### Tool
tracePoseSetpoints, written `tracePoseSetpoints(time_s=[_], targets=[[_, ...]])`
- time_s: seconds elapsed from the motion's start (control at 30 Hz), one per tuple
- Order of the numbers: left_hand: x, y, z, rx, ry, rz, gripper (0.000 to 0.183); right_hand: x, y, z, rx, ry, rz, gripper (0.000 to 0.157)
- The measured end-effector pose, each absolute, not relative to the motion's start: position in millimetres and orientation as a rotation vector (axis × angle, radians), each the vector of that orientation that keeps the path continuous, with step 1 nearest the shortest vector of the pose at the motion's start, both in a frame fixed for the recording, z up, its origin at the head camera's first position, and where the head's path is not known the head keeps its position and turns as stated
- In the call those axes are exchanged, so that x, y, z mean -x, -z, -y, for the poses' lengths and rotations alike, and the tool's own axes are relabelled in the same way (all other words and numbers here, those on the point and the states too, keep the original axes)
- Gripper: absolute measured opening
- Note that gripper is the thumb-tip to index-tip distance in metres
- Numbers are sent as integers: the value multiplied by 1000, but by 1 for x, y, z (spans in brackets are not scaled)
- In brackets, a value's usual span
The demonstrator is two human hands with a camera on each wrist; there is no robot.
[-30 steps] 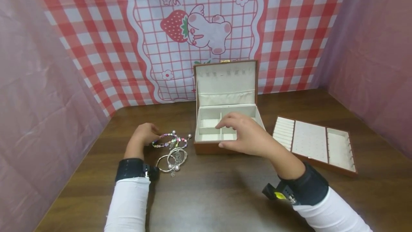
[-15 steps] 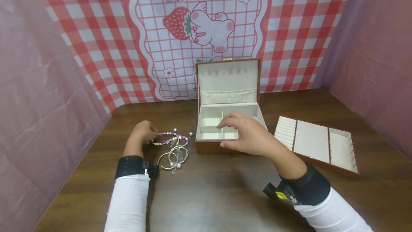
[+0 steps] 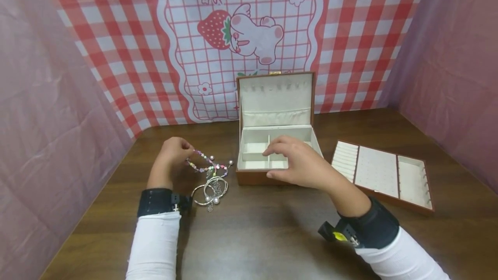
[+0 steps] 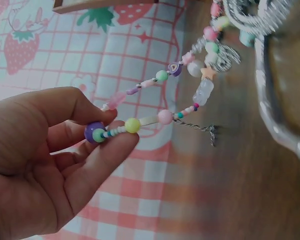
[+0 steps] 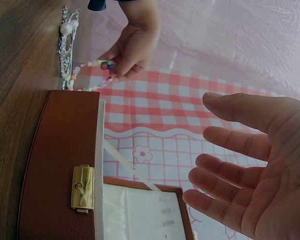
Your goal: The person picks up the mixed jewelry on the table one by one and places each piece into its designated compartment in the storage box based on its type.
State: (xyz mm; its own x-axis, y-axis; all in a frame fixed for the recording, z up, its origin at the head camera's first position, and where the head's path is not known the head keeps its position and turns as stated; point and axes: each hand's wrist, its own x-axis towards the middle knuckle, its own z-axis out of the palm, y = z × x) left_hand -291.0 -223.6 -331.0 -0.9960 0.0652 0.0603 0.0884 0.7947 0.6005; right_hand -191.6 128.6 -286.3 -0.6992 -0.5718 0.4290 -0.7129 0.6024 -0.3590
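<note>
My left hand (image 3: 173,154) pinches a colourful beaded bracelet (image 4: 132,125) between thumb and fingertips, its near side lifted off the table. The far end of that bracelet hangs down among the other jewellery. Silver bangles (image 3: 215,188) with pearl beads and a thin chain lie just in front of it. Over the front right of a brown jewelry box (image 3: 253,178) hovers my right hand (image 3: 301,163), holding nothing. Its fingers are spread apart from the thumb in the right wrist view. The box's lid (image 3: 276,96) stands raised, and cream dividers split its inside; the hand hides part of the right side.
A cream-lined tray (image 3: 376,171) with ring rolls and a side compartment lies right of the box on the wooden table (image 3: 249,237). A strawberry-print cloth (image 3: 249,33) hangs behind, and pink curtains stand on both sides.
My left hand has taken hold of the beaded bracelet and raised its near side off the table. The right hand stays over the box.
</note>
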Motion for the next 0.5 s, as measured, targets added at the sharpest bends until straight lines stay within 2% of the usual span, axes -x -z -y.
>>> tracePoseSetpoints(time_s=[0.5], targets=[[286, 311, 210, 217, 931, 2782, 11, 192, 287, -130, -1059, -738, 2536, 36]])
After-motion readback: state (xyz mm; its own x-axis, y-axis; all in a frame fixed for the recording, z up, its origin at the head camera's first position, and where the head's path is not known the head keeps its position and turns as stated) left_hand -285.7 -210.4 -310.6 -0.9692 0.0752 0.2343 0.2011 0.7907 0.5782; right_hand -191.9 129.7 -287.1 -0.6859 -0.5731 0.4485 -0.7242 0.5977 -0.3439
